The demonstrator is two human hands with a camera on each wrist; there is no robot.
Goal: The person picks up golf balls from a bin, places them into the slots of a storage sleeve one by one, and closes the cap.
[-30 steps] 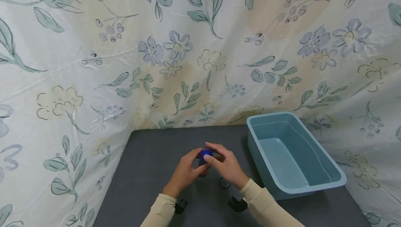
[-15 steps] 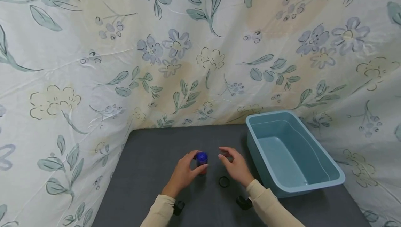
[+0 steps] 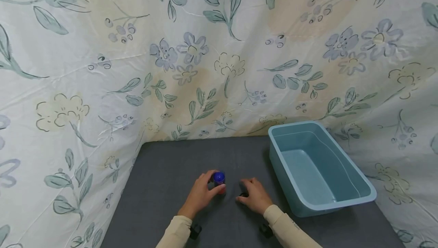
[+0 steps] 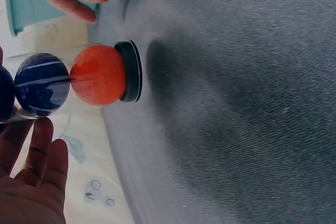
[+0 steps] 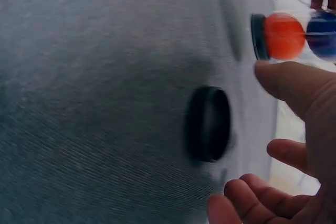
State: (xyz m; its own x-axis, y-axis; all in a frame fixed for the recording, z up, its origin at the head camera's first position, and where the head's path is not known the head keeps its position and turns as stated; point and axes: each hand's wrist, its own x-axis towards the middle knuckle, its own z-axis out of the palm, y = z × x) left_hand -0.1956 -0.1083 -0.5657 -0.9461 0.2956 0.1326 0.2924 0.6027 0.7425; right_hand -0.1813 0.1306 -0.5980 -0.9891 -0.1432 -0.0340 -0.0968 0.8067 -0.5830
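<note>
My left hand (image 3: 201,194) holds a clear tube (image 3: 219,182) of balls upright, thumb and fingers around its side. An orange ball (image 4: 98,75) lies lowest in it, with dark blue balls (image 4: 43,84) stacked above. A black cap (image 4: 132,71) closes the tube's lower end, which appears slightly above the table. My right hand (image 3: 256,197) is over a loose black round lid (image 5: 209,124). In the right wrist view its thumb and fingers are spread on either side of the lid, with a visible gap; the lid stands apart from the tube.
A light blue plastic bin (image 3: 291,179) stands to the right on the dark grey table (image 3: 164,164), beyond my right hand. Floral cloth (image 3: 205,69) hangs behind the table and along both sides.
My right hand has let go of the tube's top, moved right, and come down over the black lid. My left hand has lowered the tube slightly toward me.
</note>
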